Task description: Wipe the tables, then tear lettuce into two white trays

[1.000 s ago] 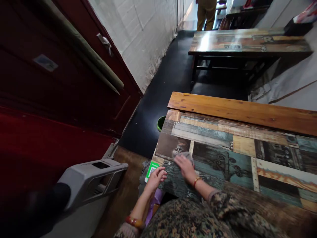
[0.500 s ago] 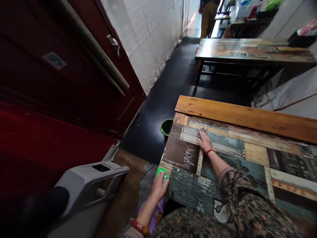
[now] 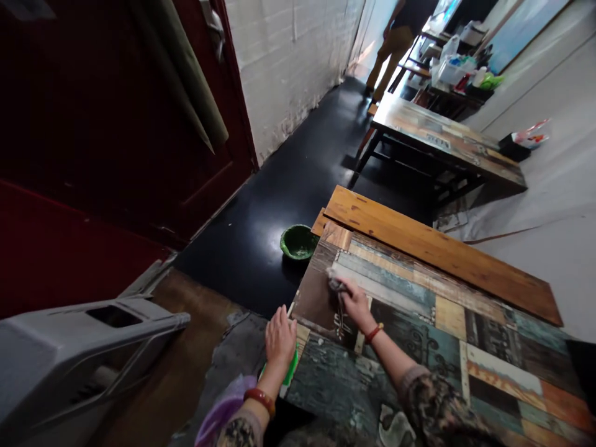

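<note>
My right hand (image 3: 357,305) is closed on a crumpled grey cloth (image 3: 335,282), which touches the patchwork-patterned table top (image 3: 354,372) near its left end. At the table's left edge is my left hand (image 3: 280,338), palm down with its fingers stretched out and close together; it holds nothing that I can see. Partly hidden under that hand and wrist, a flat green object (image 3: 291,367) lies at the table's edge; its kind is unclear. A pale curved shape (image 3: 395,428) shows on the table near my body.
A wooden bench (image 3: 437,248) runs along the table's far side. On the dark floor to the left stands a green basin (image 3: 298,243). A purple thing (image 3: 228,403) and a grey plastic frame (image 3: 93,347) are lower left. Beyond are another table (image 3: 447,139) and a standing person (image 3: 395,43).
My right hand has drawn the cloth back toward me and to the left. My left hand has shifted forward over the green object, its fingers now stretched past it. The view has turned.
</note>
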A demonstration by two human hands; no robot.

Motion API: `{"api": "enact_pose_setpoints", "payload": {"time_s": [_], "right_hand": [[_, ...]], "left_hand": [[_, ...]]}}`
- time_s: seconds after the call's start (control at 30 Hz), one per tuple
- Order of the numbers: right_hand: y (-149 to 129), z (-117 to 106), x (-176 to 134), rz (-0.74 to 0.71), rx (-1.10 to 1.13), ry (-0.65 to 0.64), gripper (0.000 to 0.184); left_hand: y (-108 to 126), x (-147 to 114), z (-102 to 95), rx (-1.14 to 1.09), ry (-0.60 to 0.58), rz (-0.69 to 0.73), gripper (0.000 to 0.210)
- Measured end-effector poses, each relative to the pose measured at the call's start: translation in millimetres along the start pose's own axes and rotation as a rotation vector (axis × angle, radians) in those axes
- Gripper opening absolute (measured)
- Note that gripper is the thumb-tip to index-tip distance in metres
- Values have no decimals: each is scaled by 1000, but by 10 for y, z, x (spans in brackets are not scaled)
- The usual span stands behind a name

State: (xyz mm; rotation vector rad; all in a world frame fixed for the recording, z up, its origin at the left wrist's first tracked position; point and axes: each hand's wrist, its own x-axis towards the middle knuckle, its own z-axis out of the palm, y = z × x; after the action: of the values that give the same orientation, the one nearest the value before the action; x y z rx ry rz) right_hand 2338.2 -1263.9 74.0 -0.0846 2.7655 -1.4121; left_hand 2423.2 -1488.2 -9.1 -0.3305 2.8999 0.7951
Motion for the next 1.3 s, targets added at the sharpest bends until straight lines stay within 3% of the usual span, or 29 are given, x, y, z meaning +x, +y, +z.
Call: {"api": "enact_pose_setpoints", "payload": {"time_s": [0.07,0.13,0.23,0.3,0.37,0.47,0.53,0.6,0.63,0.7,0.8,0.9,0.97,1.03,1.13,1.2,1.3], "right_hand": [[225,-169,631,62,-16,107,46],[418,-197,1213,94,-47,184,47],[557,49,1811,102,-152,208,50],[501,337,1867,75,-195,164,51],[327,637,1568,-12,-192,71,52],[31,965,597,-243,-180,-213,57],[-65,1011,-99,-217,-158,-265,57],[-80,867,-532,-151,-96,-291,52],[-67,733,-593,-106,-60,-281,49],[-7,396,-388,-12,-15,-198,43],[165,-19,433,71,-81,27,40],[315,0,1104,122,-147,88,43],[313,252,1140,128,-219,100,49],[223,555,828,53,-284,72,54],[41,839,21,-118,-269,-165,57],[-29,846,-521,-173,-239,-289,57],[-5,618,-1184,-198,-223,-422,51]], "left_hand": [[0,-41,65,35,17,4,49],[-6,-66,116,78,15,-6,49],[-6,-69,144,139,-22,-7,50],[2,-62,135,169,-40,-11,51],[8,-59,115,183,-48,-9,53],[0,-61,95,157,-49,-5,56],[-11,-63,92,129,-59,-3,57],[-15,-63,86,104,-74,-3,60],[-12,-62,80,95,-80,-4,61],[1,-57,61,85,-86,-3,63],[36,-43,25,107,-94,1,65],[67,-32,-6,143,-103,17,67],[76,-31,-19,151,-103,34,69],[72,-36,-22,140,-96,53,70],[54,-39,2,115,-58,77,72],[57,-20,33,96,-23,97,72],[126,34,60,87,-2,98,72]]}}
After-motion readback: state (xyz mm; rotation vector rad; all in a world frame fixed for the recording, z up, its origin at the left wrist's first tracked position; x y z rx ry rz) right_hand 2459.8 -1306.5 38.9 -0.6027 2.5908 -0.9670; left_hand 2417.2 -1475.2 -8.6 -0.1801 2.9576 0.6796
